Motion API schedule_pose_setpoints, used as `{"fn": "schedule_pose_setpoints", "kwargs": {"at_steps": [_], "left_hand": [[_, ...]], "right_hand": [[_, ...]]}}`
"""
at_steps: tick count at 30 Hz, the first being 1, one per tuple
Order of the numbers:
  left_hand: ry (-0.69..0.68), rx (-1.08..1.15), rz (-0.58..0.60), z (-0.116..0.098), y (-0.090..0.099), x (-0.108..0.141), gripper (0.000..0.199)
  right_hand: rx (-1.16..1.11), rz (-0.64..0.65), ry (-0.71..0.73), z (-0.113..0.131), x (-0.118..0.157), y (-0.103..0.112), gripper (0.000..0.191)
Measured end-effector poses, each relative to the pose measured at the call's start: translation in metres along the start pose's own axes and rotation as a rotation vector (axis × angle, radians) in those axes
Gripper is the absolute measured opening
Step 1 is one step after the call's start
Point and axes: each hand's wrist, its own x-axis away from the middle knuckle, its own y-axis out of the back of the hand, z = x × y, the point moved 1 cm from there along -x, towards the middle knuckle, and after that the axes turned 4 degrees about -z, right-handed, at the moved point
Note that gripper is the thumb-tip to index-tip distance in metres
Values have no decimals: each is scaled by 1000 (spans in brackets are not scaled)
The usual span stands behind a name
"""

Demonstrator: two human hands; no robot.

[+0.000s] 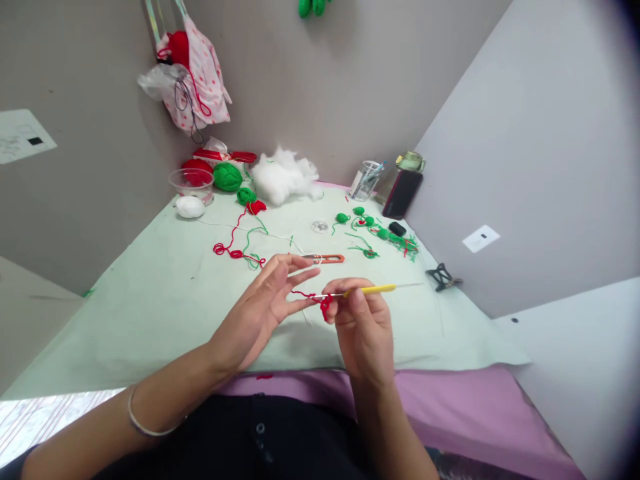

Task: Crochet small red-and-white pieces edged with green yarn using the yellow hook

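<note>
My right hand (364, 323) pinches a crochet hook with a yellow handle (379, 289), its metal tip pointing left. A small piece of red crochet (326, 306) hangs at the hook's tip, beside my right fingertips. To its left, my left hand (265, 303) has its fingers spread, and red yarn (302, 294) runs from them to the crochet piece. The yarn trails back over the cloth in loops toward a red bundle (257, 207). An orange cutter (330, 259) lies just beyond my left fingertips.
White stuffing (284, 176), green yarn balls (227, 177) and a clear bowl (191, 185) stand at the back left. Several small green pieces (383, 234), a phone (403, 194), a plastic cup (367, 181) and a black stand (443, 277) are on the right.
</note>
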Motion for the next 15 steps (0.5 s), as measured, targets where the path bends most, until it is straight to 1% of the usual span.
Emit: {"fn": "schedule_pose_setpoints", "kwargs": {"at_steps": [2, 4, 5, 7, 9, 10, 11, 12, 15], "left_hand": [[-84, 66, -13, 0, -5, -9, 36], [-201, 28, -10, 0, -6, -18, 54], [-275, -59, -5, 1, -5, -21, 63], [-439, -357, 12, 2, 0, -24, 71], [-580, -688, 27, 5, 6, -22, 67], [-608, -797, 38, 7, 9, -20, 60], [-594, -843, 47, 9, 11, -17, 52], [-535, -833, 70, 10, 12, -15, 46], [-255, -644, 118, 13, 11, -9, 36]], "right_hand": [[-2, 30, 13, 0, 2, -2, 15], [-5, 40, 32, 0, 3, -2, 15], [-4, 35, 43, 0, 3, -2, 15], [1, 14, 71, 0, 3, -1, 16], [10, -3, 103, 0, 2, 0, 16], [17, -10, 120, -1, 2, 1, 16], [27, -17, 138, -1, 2, 2, 16], [41, -22, 154, -2, 2, 3, 16], [98, -41, 204, -3, 4, 4, 16]]}}
